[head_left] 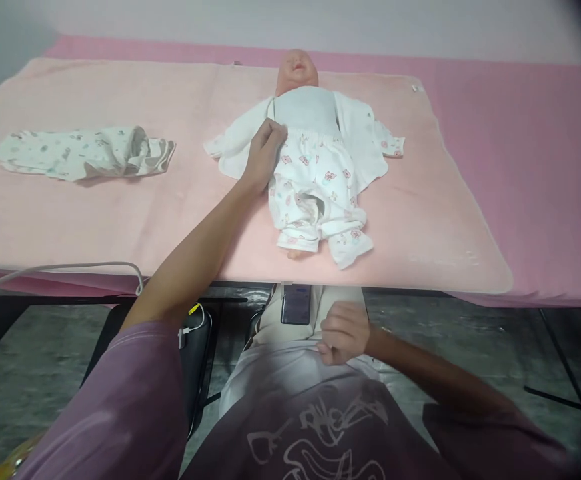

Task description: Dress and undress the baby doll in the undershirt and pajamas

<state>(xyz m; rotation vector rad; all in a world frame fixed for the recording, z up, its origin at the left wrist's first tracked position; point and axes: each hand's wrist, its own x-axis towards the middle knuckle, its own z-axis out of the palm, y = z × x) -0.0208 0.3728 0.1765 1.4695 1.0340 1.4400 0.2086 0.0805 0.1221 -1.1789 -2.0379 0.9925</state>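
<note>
A baby doll (pixel 297 72) lies on its back on the pink mat, its head toward the far side. It wears white printed trousers (pixel 315 167) up to the waist, and a white jacket (pixel 363 133) is spread open beneath its torso. My left hand (pixel 267 150) is at the left end of the trousers' waistband, with the thumb and fingers pinched on the fabric. One foot shows below the left trouser cuff; the right cuff hides the other. My right hand (pixel 344 332) is loosely closed above my lap, slightly blurred, with nothing visible in it.
A folded white printed garment (pixel 85 153) lies on the left of the pink mat (pixel 210 220). A dark phone (pixel 296 305) rests on my lap near the table edge. A white cable (pixel 70 265) runs along the front left, above a black stool (pixel 197 360).
</note>
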